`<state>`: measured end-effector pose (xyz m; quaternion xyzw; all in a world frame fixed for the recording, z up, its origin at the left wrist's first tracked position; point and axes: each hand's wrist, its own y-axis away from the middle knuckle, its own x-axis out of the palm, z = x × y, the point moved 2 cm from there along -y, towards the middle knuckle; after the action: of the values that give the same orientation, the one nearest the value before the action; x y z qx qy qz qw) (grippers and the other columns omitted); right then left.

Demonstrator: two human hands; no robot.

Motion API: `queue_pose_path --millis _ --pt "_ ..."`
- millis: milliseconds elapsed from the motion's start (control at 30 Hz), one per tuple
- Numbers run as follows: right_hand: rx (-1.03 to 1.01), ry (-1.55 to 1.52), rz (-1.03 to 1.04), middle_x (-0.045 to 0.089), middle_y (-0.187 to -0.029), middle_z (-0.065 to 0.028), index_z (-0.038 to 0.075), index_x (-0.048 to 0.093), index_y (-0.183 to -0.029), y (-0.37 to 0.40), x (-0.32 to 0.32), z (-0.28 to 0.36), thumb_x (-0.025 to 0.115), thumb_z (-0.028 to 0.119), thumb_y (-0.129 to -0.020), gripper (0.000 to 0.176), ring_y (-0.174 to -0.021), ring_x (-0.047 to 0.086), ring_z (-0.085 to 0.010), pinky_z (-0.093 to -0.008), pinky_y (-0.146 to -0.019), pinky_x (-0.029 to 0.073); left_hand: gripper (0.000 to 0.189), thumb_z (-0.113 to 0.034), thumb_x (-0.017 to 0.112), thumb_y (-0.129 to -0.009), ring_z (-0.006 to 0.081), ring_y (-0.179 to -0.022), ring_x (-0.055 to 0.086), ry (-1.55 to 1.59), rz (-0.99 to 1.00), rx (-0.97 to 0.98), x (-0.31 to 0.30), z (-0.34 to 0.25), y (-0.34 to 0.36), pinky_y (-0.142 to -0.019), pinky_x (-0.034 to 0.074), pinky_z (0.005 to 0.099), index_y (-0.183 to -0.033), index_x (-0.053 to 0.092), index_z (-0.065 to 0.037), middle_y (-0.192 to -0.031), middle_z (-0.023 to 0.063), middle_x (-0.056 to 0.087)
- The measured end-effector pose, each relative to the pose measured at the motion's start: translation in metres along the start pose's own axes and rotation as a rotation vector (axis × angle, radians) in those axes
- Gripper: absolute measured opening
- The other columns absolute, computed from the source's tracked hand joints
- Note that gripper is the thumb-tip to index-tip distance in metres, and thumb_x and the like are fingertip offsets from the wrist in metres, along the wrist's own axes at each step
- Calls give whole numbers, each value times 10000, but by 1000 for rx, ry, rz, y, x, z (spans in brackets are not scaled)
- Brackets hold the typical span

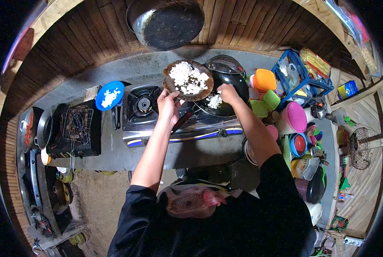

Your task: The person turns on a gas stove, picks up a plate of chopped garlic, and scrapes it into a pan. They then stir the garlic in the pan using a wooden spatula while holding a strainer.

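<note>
Left hand (pixel 168 106) nearer brown plate (pixel 167 72), fingers pinching its near rim; wok (pixel 239 82) just right, right hand (pixel 230 94) over it, fingers curled, can't tell if holding anything.

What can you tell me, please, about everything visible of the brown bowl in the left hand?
The brown bowl looks round and shallow, with a rough, darkened rim; its material is unclear. White pieces lie inside it. The left hand grips its near left edge, holding it over the stove, beside the black pan. Any tilt is hard to judge.
</note>
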<state>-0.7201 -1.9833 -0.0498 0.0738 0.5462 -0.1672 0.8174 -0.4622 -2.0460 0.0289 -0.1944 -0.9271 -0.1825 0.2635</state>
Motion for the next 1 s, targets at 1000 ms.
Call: queue_pose_path --millis 1000 --pt "-221 -354 -307 648 -752 -153 43 681 -802 13 -102 89 631 124 -736 116 -702 660 -243 -304 -667 520 258 17 477 -817 176 -867 576 31 62 -32 13 8 3 -686 524 320 -1065 519 -41 -998 72 580"
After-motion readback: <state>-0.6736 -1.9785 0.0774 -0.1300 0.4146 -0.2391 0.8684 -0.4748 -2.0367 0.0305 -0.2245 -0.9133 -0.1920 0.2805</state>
